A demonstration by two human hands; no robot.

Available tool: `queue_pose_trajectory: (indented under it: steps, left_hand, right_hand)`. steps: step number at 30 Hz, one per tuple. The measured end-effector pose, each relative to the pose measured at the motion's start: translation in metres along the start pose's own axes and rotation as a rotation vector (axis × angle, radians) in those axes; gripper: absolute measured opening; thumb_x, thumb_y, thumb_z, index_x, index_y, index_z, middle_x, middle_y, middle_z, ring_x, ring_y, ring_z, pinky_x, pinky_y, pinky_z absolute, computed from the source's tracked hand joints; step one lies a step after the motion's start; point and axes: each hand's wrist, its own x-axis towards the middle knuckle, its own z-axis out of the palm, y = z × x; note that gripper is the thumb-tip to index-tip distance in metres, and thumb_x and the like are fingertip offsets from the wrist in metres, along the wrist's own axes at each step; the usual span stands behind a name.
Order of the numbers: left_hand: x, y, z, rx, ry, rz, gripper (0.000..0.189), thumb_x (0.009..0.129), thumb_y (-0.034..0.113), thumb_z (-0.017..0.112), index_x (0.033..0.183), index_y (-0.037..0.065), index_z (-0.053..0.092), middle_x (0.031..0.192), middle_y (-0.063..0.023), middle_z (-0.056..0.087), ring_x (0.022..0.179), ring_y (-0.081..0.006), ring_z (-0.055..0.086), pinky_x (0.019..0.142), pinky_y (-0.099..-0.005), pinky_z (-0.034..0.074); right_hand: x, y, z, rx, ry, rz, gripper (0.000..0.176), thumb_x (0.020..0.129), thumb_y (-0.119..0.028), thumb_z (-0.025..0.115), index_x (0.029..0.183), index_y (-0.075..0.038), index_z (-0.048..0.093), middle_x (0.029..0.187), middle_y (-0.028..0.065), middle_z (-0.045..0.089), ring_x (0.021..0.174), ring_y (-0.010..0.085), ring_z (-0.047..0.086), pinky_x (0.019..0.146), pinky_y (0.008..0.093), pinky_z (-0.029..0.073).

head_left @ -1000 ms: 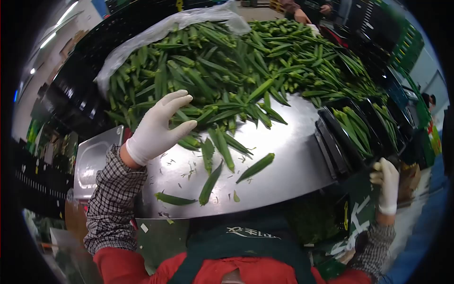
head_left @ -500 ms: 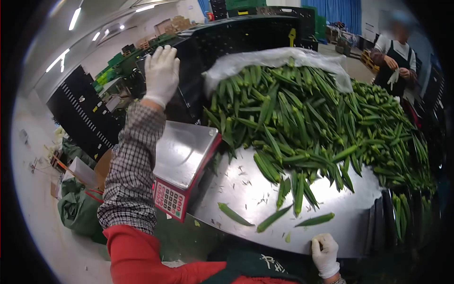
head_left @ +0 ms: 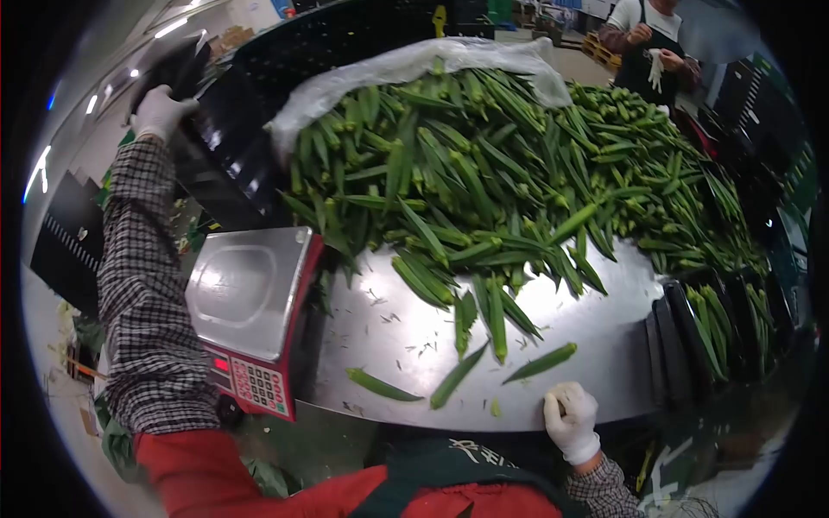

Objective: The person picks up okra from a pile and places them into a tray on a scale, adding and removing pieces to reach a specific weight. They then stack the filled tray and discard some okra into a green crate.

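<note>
My left hand [head_left: 162, 114], in a white glove, is raised at the upper left. Its fingers grip the lower edge of a black plastic tray [head_left: 173, 69], which is tilted and blurred. Near the table's front edge my right hand [head_left: 572, 421], also gloved, is curled into a loose fist with nothing visible in it. A large heap of green okra [head_left: 466, 164] covers the back of the metal table [head_left: 389, 337]. Just beyond the right hand lies a single okra pod [head_left: 540, 363]. Below the left hand stands a red scale [head_left: 250, 285] with a steel pan.
Black trays [head_left: 704, 332] holding okra stand at the table's right. A stack of black trays [head_left: 229, 142] rises behind the scale. Clear plastic film [head_left: 414, 60] borders the heap. At the upper right a person [head_left: 652, 43] holds a pale glove.
My left hand was open and raised with nothing in it; now it grips a black tray. The view has shifted. My right hand stays curled by the table edge.
</note>
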Motion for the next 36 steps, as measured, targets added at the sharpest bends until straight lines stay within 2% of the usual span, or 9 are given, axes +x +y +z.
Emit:
queue_pose_trajectory:
  steps: [7, 10, 13, 17, 20, 25, 28, 33, 36]
  left_hand:
    - [-0.150, 0.017, -0.086, -0.361, 0.286, 0.381, 0.023, 0.088, 0.019, 0.061, 0.104, 0.003, 0.063, 0.090, -0.0137, 0.064, 0.079, -0.0233, 0.063, 0.072, -0.0305, 0.047]
    - [-0.241, 0.030, -0.094, -0.541, 0.002, 0.251, 0.021, 0.077, 0.010, 0.071, 0.091, -0.002, 0.061, 0.086, -0.0152, 0.061, 0.083, -0.0285, 0.060, 0.076, -0.0339, 0.046]
    - [-0.297, 0.011, -0.062, -0.308, -0.317, 0.244, 0.030, 0.068, 0.014, 0.076, 0.086, -0.001, 0.058, 0.085, -0.0149, 0.056, 0.083, -0.0339, 0.054, 0.084, -0.0409, 0.043]
    - [-0.329, 0.065, -0.093, -0.452, 0.033, 0.396, 0.045, 0.065, 0.004, 0.075, 0.108, 0.001, 0.058, 0.105, -0.0132, 0.059, 0.102, -0.0305, 0.054, 0.101, -0.0457, 0.032]
    - [-0.357, 0.098, -0.108, -0.937, -0.384, 0.573, 0.045, 0.061, 0.002, 0.074, 0.104, 0.002, 0.059, 0.107, -0.0109, 0.058, 0.101, -0.0316, 0.055, 0.100, -0.0488, 0.035]
    - [-0.417, 0.128, -0.057, -0.791, -0.653, 0.896, 0.036, 0.068, 0.012, 0.068, 0.102, 0.004, 0.060, 0.114, -0.0130, 0.057, 0.114, -0.0326, 0.048, 0.105, -0.0531, 0.030]
    - [-0.420, 0.131, -0.048, -0.830, -0.607, 0.866, 0.031, 0.071, 0.006, 0.065, 0.101, 0.004, 0.060, 0.111, -0.0126, 0.058, 0.107, -0.0331, 0.053, 0.100, -0.0476, 0.037]
    - [-0.420, 0.152, -0.073, -1.669, -0.940, -0.057, 0.019, 0.088, 0.003, 0.056, 0.107, 0.000, 0.055, 0.093, -0.0085, 0.063, 0.085, -0.0195, 0.061, 0.082, -0.0297, 0.047]
    - [-0.426, 0.183, -0.074, -2.150, -1.238, -0.359, 0.034, 0.092, 0.018, 0.058, 0.119, 0.000, 0.048, 0.110, -0.0102, 0.058, 0.097, -0.0181, 0.058, 0.086, -0.0303, 0.048]
  right_hand:
    - [0.002, 0.000, -0.002, 0.008, -0.021, 0.018, 0.008, 0.073, 0.001, 0.064, 0.073, -0.007, 0.062, 0.070, 0.0076, 0.058, 0.052, 0.0243, 0.054, 0.049, 0.0338, 0.043]
    - [0.004, -0.006, -0.006, 0.066, -0.090, 0.146, 0.008, 0.073, 0.000, 0.065, 0.077, -0.006, 0.063, 0.074, 0.0083, 0.059, 0.055, 0.0251, 0.056, 0.050, 0.0334, 0.044]
    - [0.030, -0.014, -0.008, -0.049, 0.030, -0.136, 0.014, 0.073, -0.001, 0.065, 0.086, -0.006, 0.063, 0.088, 0.0108, 0.060, 0.063, 0.0268, 0.059, 0.056, 0.0350, 0.048]
    - [0.054, -0.014, -0.009, -0.327, -0.225, -0.172, 0.023, 0.073, -0.001, 0.063, 0.096, -0.006, 0.061, 0.104, 0.0134, 0.057, 0.073, 0.0293, 0.060, 0.064, 0.0386, 0.049]
    - [0.056, 0.004, 0.002, -0.403, -0.288, -0.230, 0.026, 0.072, 0.000, 0.063, 0.097, -0.007, 0.061, 0.105, 0.0140, 0.057, 0.077, 0.0304, 0.061, 0.067, 0.0405, 0.049]
    - [0.053, -0.007, -0.018, -0.061, -0.140, 0.021, 0.029, 0.074, 0.006, 0.059, 0.100, -0.005, 0.061, 0.101, 0.0150, 0.059, 0.082, 0.0309, 0.061, 0.073, 0.0360, 0.051]
    - [0.049, -0.014, -0.028, 0.118, -0.074, 0.101, 0.030, 0.075, 0.009, 0.056, 0.102, -0.003, 0.060, 0.101, 0.0152, 0.060, 0.084, 0.0291, 0.062, 0.076, 0.0335, 0.051]
    - [0.052, -0.036, -0.018, 0.300, -0.101, 0.143, 0.029, 0.083, 0.000, 0.061, 0.111, 0.003, 0.057, 0.096, 0.0080, 0.059, 0.075, 0.0107, 0.058, 0.064, 0.0226, 0.047]
    - [0.063, -0.067, 0.010, 0.531, -0.271, 0.198, 0.037, 0.086, -0.006, 0.062, 0.120, 0.003, 0.053, 0.098, 0.0085, 0.059, 0.071, 0.0083, 0.059, 0.064, 0.0225, 0.048]
